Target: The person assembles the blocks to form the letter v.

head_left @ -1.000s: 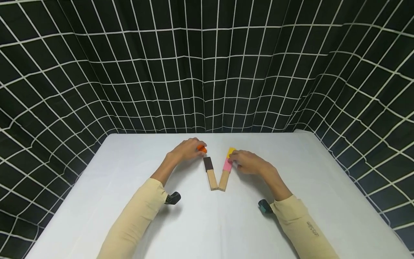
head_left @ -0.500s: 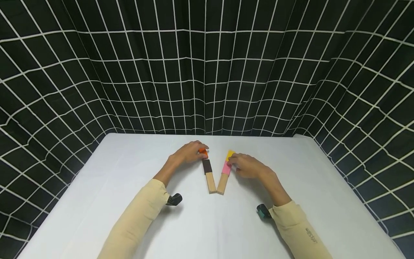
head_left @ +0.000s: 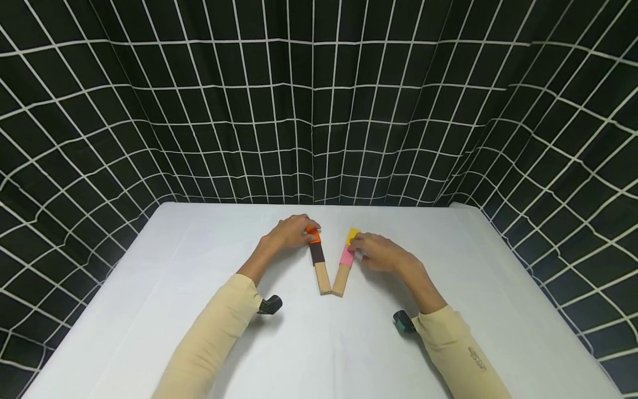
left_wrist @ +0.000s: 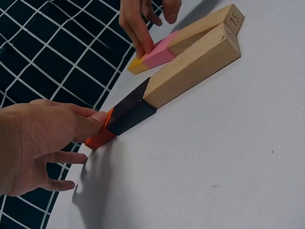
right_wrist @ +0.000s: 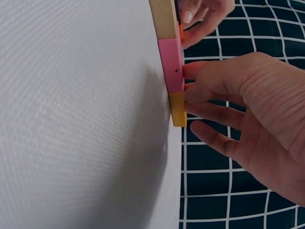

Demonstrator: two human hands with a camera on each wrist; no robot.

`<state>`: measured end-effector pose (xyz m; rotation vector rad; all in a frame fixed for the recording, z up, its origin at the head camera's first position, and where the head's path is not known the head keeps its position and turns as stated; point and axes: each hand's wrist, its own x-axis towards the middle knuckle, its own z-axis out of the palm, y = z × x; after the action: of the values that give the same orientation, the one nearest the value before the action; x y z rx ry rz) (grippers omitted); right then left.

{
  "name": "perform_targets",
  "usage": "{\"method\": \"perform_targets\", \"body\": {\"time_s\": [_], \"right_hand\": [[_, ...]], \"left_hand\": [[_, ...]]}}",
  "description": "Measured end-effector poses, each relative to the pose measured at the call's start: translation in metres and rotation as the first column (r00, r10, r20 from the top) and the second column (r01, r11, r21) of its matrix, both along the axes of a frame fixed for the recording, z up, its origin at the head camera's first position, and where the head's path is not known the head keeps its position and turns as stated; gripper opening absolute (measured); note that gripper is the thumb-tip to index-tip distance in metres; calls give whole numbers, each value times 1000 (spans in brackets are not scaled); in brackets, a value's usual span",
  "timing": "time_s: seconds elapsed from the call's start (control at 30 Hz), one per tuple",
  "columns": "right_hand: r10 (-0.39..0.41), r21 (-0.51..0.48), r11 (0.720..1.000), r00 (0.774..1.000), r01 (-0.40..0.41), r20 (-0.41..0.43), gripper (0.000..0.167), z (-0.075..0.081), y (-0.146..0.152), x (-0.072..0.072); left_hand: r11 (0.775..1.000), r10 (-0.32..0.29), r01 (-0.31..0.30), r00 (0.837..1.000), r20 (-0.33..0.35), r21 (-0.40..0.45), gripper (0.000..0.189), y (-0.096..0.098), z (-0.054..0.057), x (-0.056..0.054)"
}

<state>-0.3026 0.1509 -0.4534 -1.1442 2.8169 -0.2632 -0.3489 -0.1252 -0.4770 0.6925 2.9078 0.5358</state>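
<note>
Small blocks lie end to end in two rows that form a V. My left hand (head_left: 290, 233) pinches an orange block (left_wrist: 101, 136) at the far end of the left row. Its near end meets a dark block (head_left: 317, 254), then comes a plain wooden block (head_left: 323, 278). In the right row are a yellow block (head_left: 353, 234), a pink block (head_left: 346, 256) and another plain wooden block (head_left: 341, 280). My right hand (head_left: 382, 252) touches the yellow and pink blocks near their joint with its fingertips; the left wrist view shows one digit held off them.
The blocks rest on a white-covered table (head_left: 339, 354). A dark curtain with a white grid (head_left: 319, 111) stands behind and at both sides. Dark wrist devices stick out from the left sleeve (head_left: 209, 332) and the right sleeve (head_left: 458, 349).
My left hand has brought the orange block down onto the table against the far end of the dark block. The right hand has stayed at the yellow and pink blocks.
</note>
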Motion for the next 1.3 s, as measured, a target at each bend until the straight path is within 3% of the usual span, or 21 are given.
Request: {"method": "perform_targets", "body": {"time_s": [0.37,0.6,0.87,1.3], "right_hand": [[27,-14,1000,999,-27,-19,34,-1,-3,-2],[3,7,1000,1000,-3,-7,37,0,0,1],[25,-14,1000,999,-25,-26,34,1,0,4],[-10,6,1000,1000,10,14,37,0,2,5]], "left_hand": [[1000,2,-2,1000,14,3,34,-6,4,2],[1000,-18,18,1000,24,13,35,-4,4,4],[1000,18,-18,999,51,3,51,-6,6,7],[999,20,-21,999,39,25,52,-6,-2,8]]}}
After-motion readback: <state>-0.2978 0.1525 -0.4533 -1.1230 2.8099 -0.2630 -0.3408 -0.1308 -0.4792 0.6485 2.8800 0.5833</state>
